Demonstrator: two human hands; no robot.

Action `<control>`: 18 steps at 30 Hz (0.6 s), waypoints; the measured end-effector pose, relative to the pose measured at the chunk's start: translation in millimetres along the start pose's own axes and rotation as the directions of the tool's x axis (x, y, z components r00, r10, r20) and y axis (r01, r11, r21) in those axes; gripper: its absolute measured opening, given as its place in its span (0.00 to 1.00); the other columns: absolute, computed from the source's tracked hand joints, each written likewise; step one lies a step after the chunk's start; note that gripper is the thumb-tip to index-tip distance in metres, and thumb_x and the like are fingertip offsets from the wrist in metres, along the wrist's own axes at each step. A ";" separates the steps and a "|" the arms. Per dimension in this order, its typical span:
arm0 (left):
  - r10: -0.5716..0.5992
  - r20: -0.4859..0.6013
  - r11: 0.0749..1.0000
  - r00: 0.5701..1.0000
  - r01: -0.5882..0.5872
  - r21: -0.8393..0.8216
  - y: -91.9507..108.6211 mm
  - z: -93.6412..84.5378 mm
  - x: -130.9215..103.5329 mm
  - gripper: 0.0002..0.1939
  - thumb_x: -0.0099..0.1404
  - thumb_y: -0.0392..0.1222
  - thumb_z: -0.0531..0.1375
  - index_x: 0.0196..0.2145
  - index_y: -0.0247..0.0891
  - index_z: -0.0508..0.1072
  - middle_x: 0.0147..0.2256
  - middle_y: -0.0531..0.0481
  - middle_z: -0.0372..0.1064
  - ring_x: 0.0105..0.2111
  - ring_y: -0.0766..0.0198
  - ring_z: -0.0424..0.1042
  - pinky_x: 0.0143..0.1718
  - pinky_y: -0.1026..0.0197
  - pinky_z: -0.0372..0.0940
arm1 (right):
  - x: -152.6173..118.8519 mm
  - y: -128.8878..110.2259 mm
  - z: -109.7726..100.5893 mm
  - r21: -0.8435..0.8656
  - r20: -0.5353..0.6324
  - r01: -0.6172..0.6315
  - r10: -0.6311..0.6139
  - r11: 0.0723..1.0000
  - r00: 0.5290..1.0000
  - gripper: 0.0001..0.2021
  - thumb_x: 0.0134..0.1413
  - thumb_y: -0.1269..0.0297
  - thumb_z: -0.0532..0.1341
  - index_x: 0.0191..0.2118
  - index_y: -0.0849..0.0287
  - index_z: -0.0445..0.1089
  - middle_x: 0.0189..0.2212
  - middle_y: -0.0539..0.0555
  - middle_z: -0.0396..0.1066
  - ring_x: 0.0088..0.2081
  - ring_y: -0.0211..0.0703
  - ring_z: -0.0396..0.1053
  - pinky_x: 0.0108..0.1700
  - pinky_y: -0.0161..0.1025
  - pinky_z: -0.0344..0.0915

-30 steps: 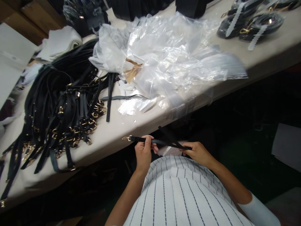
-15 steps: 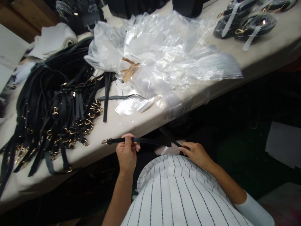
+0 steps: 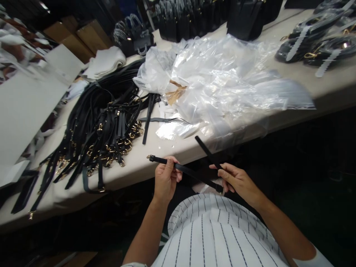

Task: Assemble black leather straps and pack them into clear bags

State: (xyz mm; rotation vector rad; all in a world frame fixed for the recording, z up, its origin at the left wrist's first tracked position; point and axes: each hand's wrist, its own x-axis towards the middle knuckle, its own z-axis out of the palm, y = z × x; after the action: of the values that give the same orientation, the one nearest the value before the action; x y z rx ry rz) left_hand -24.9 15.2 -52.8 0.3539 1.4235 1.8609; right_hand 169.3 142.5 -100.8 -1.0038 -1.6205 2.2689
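Observation:
A black strap [image 3: 191,172] with a gold clasp at its left end stretches between my hands, in front of the table edge. My left hand [image 3: 167,176] pinches it between thumb and fingers, close to the clasp. At its lower right end, a small gold buckle part shows near my right hand [image 3: 235,178]. Those right fingers are closed on a flat black strap end [image 3: 205,149] that points up and left. Whether both pieces are one strap is hidden by the fingers.
A heap of black straps [image 3: 108,122] with gold hardware lies on the cloth-covered table [image 3: 130,176]. Clear plastic bags [image 3: 217,81] are piled in the middle. Wrapped strap coils [image 3: 328,52] sit at the right, black handbags [image 3: 183,26] at the back, cardboard boxes [image 3: 93,37] behind left.
The view has swung left, so the table things appear further right. The right-hand strap end now sticks up above my fingers, and the held strap slopes down more to the right.

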 end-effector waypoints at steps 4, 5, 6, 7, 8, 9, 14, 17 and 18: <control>0.028 0.023 1.000 0.999 -0.029 0.007 1.5 2.0 -5.2 0.11 0.66 0.46 0.58 0.31 0.35 0.68 0.20 0.56 0.65 0.14 0.74 0.64 0.14 0.73 0.55 | 4.9 9.4 9.2 0.025 0.255 -0.161 0.149 0.987 0.955 0.19 0.58 0.47 0.59 0.34 0.61 0.66 0.21 0.48 0.68 0.15 0.26 0.54 0.18 0.29 0.43; 0.039 0.024 0.999 0.999 -0.040 0.014 1.7 1.0 -5.6 0.11 0.66 0.46 0.58 0.31 0.35 0.68 0.19 0.55 0.65 0.14 0.73 0.64 0.14 0.73 0.55 | 4.5 13.2 9.7 0.061 0.291 -0.185 0.159 0.981 0.943 0.19 0.58 0.47 0.58 0.33 0.61 0.65 0.24 0.49 0.70 0.14 0.25 0.53 0.18 0.29 0.42; 0.047 0.021 0.999 0.999 -0.047 0.018 1.8 -0.5 -5.6 0.11 0.66 0.46 0.58 0.31 0.35 0.69 0.19 0.55 0.65 0.14 0.73 0.64 0.14 0.73 0.55 | 3.8 17.1 9.8 0.092 0.316 -0.205 0.167 0.974 0.934 0.19 0.59 0.47 0.58 0.33 0.61 0.64 0.26 0.51 0.71 0.15 0.24 0.53 0.18 0.29 0.41; 0.050 0.014 0.999 0.999 -0.050 0.019 1.8 -2.8 -5.1 0.11 0.66 0.46 0.58 0.31 0.35 0.69 0.19 0.55 0.65 0.14 0.73 0.64 0.14 0.72 0.55 | 2.9 20.8 9.8 0.113 0.328 -0.221 0.173 0.969 0.929 0.19 0.59 0.48 0.58 0.32 0.61 0.63 0.28 0.52 0.72 0.15 0.24 0.53 0.18 0.29 0.41; 0.049 0.003 0.999 0.999 -0.049 0.019 1.7 -5.6 -4.5 0.11 0.66 0.46 0.58 0.31 0.35 0.69 0.19 0.55 0.65 0.14 0.73 0.64 0.14 0.72 0.55 | 2.0 23.9 9.7 0.131 0.327 -0.231 0.178 0.964 0.928 0.18 0.59 0.48 0.58 0.32 0.61 0.63 0.28 0.52 0.73 0.15 0.24 0.54 0.18 0.28 0.41; 0.047 -0.013 0.999 0.999 -0.047 0.019 1.5 -9.2 -3.8 0.11 0.65 0.46 0.58 0.31 0.35 0.69 0.19 0.55 0.65 0.14 0.73 0.64 0.14 0.72 0.55 | 1.0 26.5 9.9 0.155 0.310 -0.231 0.175 0.960 0.935 0.18 0.58 0.49 0.59 0.31 0.61 0.63 0.26 0.52 0.72 0.15 0.24 0.54 0.18 0.28 0.42; 0.068 -0.117 0.993 0.991 -0.057 0.101 -6.0 -35.5 -3.9 0.10 0.64 0.45 0.60 0.32 0.35 0.70 0.20 0.55 0.65 0.16 0.73 0.64 0.15 0.72 0.56 | -4.1 24.1 11.8 0.320 0.113 -0.115 0.083 0.940 0.990 0.16 0.52 0.54 0.66 0.29 0.62 0.66 0.19 0.45 0.66 0.14 0.23 0.51 0.17 0.27 0.44; 0.035 -0.158 0.985 0.987 -0.007 0.175 -17.8 -53.8 -7.9 0.10 0.63 0.45 0.61 0.32 0.35 0.70 0.20 0.55 0.67 0.17 0.72 0.65 0.17 0.71 0.57 | -7.2 11.4 11.4 0.373 0.012 -0.048 0.047 0.926 0.999 0.14 0.48 0.57 0.69 0.32 0.63 0.70 0.20 0.46 0.66 0.16 0.25 0.56 0.17 0.26 0.47; 0.016 -0.170 0.981 0.985 0.018 0.195 -22.6 -59.4 -10.1 0.10 0.63 0.46 0.61 0.33 0.35 0.70 0.20 0.55 0.67 0.18 0.71 0.66 0.17 0.71 0.57 | -8.6 6.7 11.6 0.375 -0.009 -0.036 0.042 0.926 0.999 0.14 0.47 0.57 0.70 0.32 0.63 0.71 0.20 0.46 0.66 0.17 0.25 0.57 0.17 0.26 0.48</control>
State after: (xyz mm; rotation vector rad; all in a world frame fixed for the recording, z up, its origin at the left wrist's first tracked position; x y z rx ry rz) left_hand -45.9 -31.6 -91.5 0.2944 1.7293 1.7895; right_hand 170.3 126.6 -101.1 -0.9565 -1.1009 2.4582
